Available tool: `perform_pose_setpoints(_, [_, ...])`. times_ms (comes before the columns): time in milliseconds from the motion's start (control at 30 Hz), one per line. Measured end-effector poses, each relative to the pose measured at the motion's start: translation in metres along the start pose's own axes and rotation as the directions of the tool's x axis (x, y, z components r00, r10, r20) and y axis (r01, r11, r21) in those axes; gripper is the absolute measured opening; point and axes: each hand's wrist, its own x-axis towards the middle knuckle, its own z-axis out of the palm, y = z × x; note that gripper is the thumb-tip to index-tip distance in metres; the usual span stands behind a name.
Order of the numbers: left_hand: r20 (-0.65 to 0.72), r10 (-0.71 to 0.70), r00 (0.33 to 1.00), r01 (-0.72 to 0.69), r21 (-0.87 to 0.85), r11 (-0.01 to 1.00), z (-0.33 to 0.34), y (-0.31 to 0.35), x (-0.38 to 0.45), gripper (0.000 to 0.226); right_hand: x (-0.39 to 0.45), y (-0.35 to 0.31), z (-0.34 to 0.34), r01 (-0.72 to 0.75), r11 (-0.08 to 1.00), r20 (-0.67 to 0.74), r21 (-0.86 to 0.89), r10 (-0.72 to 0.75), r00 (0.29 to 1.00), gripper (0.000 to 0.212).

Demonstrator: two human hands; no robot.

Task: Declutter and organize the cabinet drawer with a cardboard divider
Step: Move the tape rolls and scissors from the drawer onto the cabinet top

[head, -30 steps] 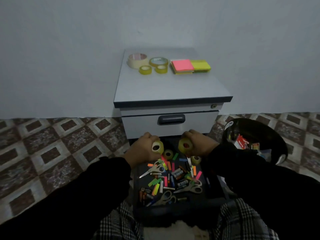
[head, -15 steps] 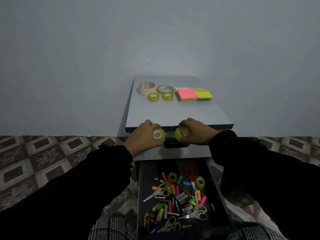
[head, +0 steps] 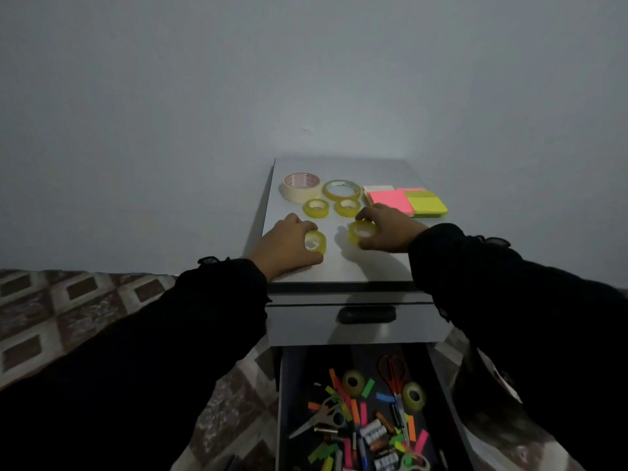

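My left hand (head: 287, 244) grips a small yellow tape roll (head: 315, 242) over the grey cabinet top (head: 339, 266), near its left front. My right hand (head: 390, 229) holds a second small yellow tape roll (head: 363, 232) just to the right of it, low over the top. Behind them lie two more small yellow rolls (head: 316, 208), a clear tape ring (head: 341, 190), a big beige tape roll (head: 300, 186) and pink and yellow sticky-note pads (head: 407, 202). Below, the open dark drawer (head: 283, 402) holds two tape rolls (head: 353, 382), scissors, batteries and coloured strips.
The closed upper drawer with its dark handle (head: 367, 315) sits under the cabinet top. A grey wall stands right behind the cabinet. Patterned floor tiles (head: 68, 307) spread to the left. My black sleeves frame both sides of the open drawer.
Both hands have risen from the drawer and carried their yellow tape rolls forward onto the cabinet top. The camera has tilted up, so the drawer now sits at the bottom edge.
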Motion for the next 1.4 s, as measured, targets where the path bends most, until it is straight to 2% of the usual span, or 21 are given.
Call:
perform_pose_setpoints(200, [-0.036,-0.014,0.999,0.014,-0.018,1.0,-0.006,-0.012,0.035,0.06,0.052,0.012,-0.009,-0.044,0.999,-0.043,-0.014,0.043,0.998,0.059])
perform_pose_setpoints(633, [-0.043,0.0,0.999,-0.002,-0.029,1.0,0.002,-0.031,0.065,0.057,0.116,0.024,0.001,-0.111,0.985,-0.124,0.134,0.128,0.984,0.07])
perform_pose_setpoints(1033, [-0.055,0.031,0.998,-0.031,0.007,0.999,0.004,-0.026,0.084,0.059,0.12,0.025,0.012,-0.121,0.981,-0.105,0.151,0.137,0.985,0.063])
perform_pose_setpoints(1400, [-0.182,-0.007,0.983,-0.001,-0.043,0.999,0.013,-0.018,0.134,0.065,0.101,0.036,0.012,-0.009,0.991,-0.213,0.131,0.037,0.976,0.061])
